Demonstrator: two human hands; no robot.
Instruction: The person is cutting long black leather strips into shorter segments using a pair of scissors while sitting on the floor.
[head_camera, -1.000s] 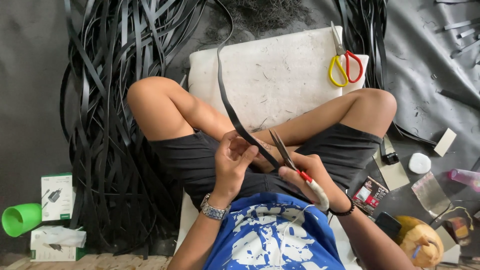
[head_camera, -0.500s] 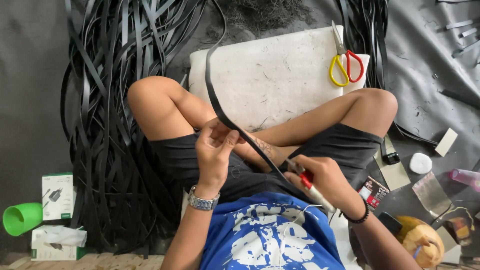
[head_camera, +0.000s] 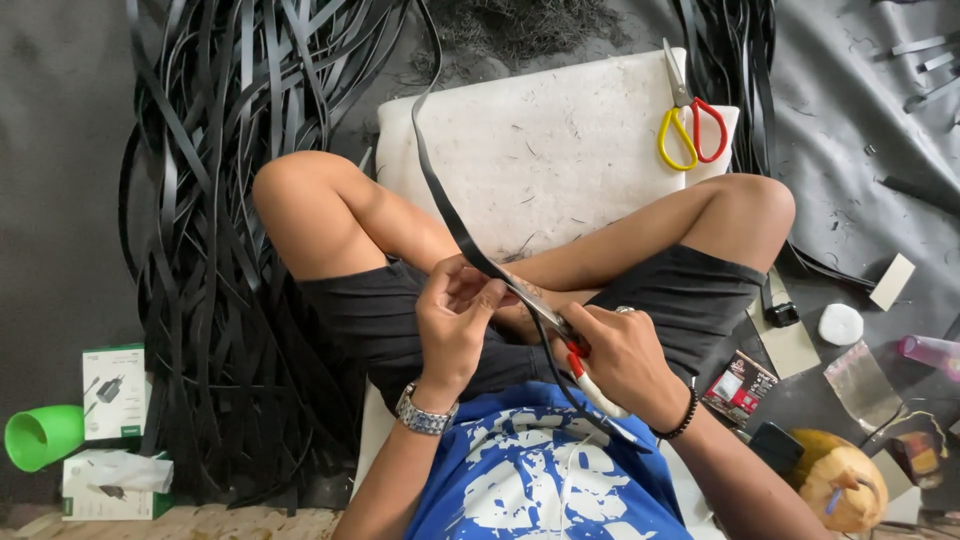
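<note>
Black rubber strip (head_camera: 440, 190): long, narrow, running from the floor pile down across the lap. Pinched in the left hand (head_camera: 455, 320) over the crossed legs. Met beside the left fingers by scissors (head_camera: 570, 355) with red-and-white handles, clenched in the right hand (head_camera: 625, 360). Behind the legs, a white board (head_camera: 560, 150); on its far right corner, yellow-and-red scissors (head_camera: 685, 125). To the left, a heap of black strips (head_camera: 210, 250). Far left, a green cup (head_camera: 40, 435) and small boxes (head_camera: 112, 392). At right, a coconut (head_camera: 840, 480).
</note>
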